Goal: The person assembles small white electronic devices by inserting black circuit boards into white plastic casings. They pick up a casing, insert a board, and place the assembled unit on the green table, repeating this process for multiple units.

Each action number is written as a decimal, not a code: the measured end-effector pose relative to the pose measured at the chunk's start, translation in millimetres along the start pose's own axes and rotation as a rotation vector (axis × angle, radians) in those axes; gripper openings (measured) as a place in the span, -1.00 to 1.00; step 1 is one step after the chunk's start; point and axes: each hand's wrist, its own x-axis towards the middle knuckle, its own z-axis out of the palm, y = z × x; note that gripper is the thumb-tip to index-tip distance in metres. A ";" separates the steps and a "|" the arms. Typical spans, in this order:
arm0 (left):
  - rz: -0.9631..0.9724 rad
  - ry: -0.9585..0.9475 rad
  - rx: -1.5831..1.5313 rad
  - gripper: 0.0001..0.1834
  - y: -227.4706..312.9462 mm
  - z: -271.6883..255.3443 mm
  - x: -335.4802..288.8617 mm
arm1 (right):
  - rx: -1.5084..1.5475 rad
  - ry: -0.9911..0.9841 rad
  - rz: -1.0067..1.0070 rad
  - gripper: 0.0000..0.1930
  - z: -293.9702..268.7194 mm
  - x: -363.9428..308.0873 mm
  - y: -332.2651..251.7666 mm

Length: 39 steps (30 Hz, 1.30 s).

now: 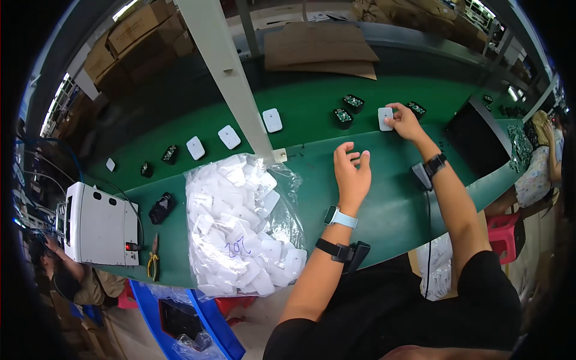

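My right hand (406, 123) is closed on a white rounded plastic cover (384, 122) above the green belt, thumb and fingers at its right edge. Nothing is in my left hand (352, 175); it is raised over the near tabletop with its fingers apart and slightly bent. Black housings with green circuit boards stand around the right hand: one (416, 109) just beyond it, and two more, a nearer one (342, 117) and a farther one (354, 103), to its left. Left of my left hand, a clear plastic bag (240, 234) holds many white covers.
A pale metal post (231, 72) rises between belt and tabletop. White covers (229, 137) and black housings (170, 154) lie along the belt's left part. A white machine (102, 225), pliers (154, 258) and a black tray (478, 138) flank the work area. Flat cardboard (321, 49) lies beyond.
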 end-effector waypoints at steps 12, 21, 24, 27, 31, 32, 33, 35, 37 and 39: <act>0.052 0.039 0.033 -0.93 -1.6 -14.8 7.2 | -0.165 0.324 -0.162 -0.66 -6.4 -29.2 -59.4; 0.075 0.033 0.160 -0.92 -5.5 -14.0 4.3 | -0.427 -0.190 -0.050 -0.87 -95.5 -155.3 -40.6; 0.088 0.030 0.158 -0.93 -4.7 -15.2 3.1 | -0.397 -0.259 -0.262 -0.87 -87.3 -179.2 -38.5; 0.053 0.033 0.170 -0.94 -6.2 -19.7 2.8 | -0.457 -0.257 -0.355 -0.89 -75.4 -187.6 -44.0; 0.045 0.052 0.176 -0.95 -7.8 -24.2 2.4 | -0.559 -0.299 -0.394 -0.92 -71.9 -187.9 -43.9; 0.045 0.058 0.167 -0.95 -9.0 -22.0 1.5 | -0.586 -0.309 -0.407 -0.93 -72.5 -187.6 -41.0; 0.049 0.082 0.166 -0.95 -9.3 -26.1 1.7 | -0.606 -0.301 -0.420 -0.93 -69.6 -185.1 -41.4; 0.104 0.075 0.131 -0.96 -14.1 -24.6 3.1 | -0.646 -0.289 -0.452 -0.94 -68.6 -186.8 -42.1; 0.132 0.071 0.164 -0.96 -13.6 -25.6 4.3 | -0.625 -0.272 -0.508 -0.92 -66.3 -186.3 -39.3; 0.135 0.062 0.170 -0.96 -11.3 -24.3 1.3 | -0.592 -0.273 -0.506 -0.92 -66.8 -187.2 -42.6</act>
